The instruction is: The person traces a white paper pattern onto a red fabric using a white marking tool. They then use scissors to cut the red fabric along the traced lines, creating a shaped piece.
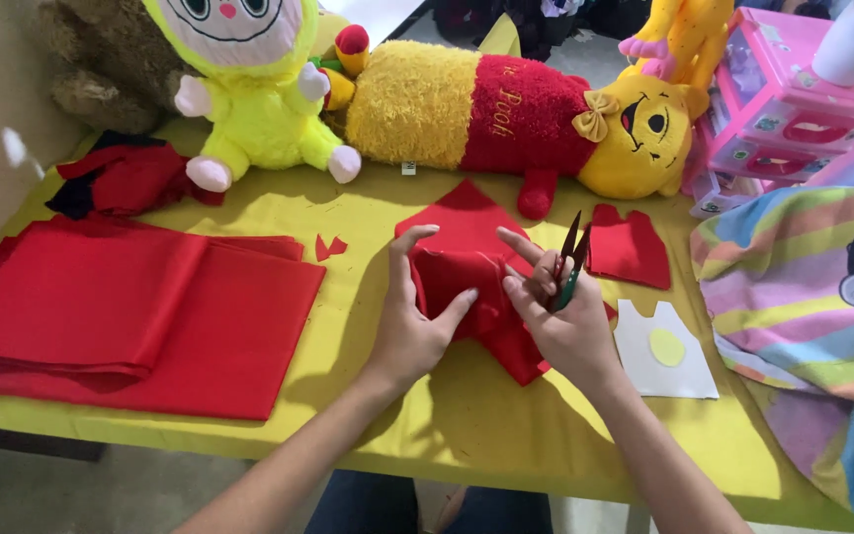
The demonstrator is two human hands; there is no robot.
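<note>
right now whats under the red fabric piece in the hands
Under the red fabric piece lies the yellow table cover, showing all around it. Both hands, left and right, press on it; the right also holds scissors. Anything beneath the cloth is hidden.

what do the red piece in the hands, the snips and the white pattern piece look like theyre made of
Red piece: soft matte cloth, probably felt or fleece; it folds and bunches under both hands.
Snips: dark thin blades that look like metal, with a green part in the right hand.
White pattern piece: flat, stiff-edged, likely paper or card.
</note>
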